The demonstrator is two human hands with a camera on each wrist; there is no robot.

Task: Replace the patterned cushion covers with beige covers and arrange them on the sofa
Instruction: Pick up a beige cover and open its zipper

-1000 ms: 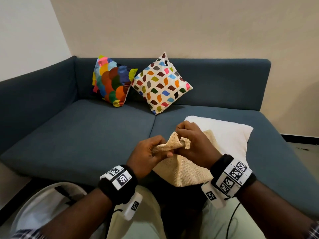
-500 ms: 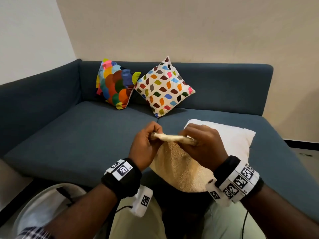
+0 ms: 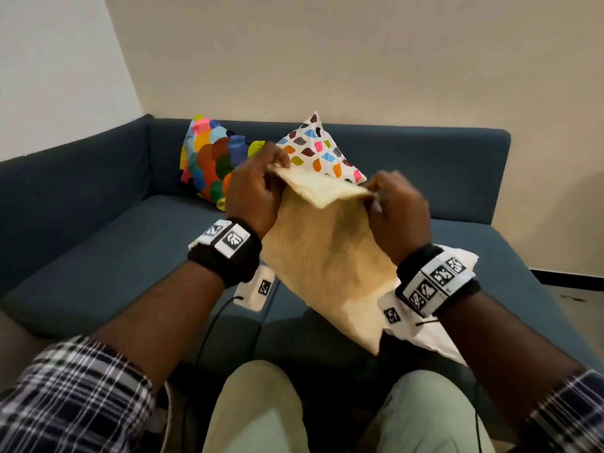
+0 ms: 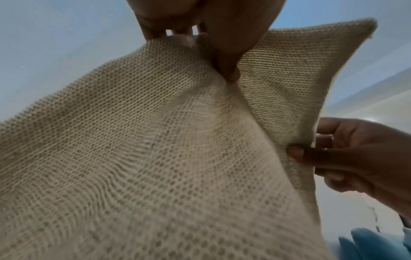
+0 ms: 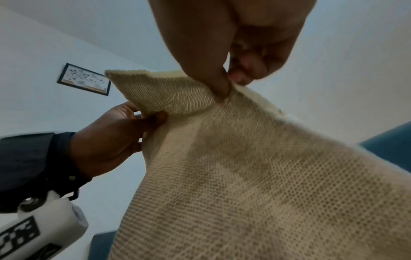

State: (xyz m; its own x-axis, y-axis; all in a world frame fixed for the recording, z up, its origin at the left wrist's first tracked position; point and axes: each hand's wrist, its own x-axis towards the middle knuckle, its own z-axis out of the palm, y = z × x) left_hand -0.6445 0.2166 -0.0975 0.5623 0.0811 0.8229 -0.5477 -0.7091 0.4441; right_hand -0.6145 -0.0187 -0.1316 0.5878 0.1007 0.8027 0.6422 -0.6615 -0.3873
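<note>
A dark blue sofa [image 3: 108,256] is set into a corner where a white wall [image 3: 55,70] meets a beige wall [image 3: 359,53]. A black skirting strip [image 3: 568,277] is seen at the foot of the beige wall, above a grey floor [image 3: 581,299]. A dark-framed picture [image 5: 84,79] is hung on a pale wall. The room is evenly lit.

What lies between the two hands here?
The beige cover's top edge spans from left hand to right hand, both pinching it; clearest in the head view.
</note>
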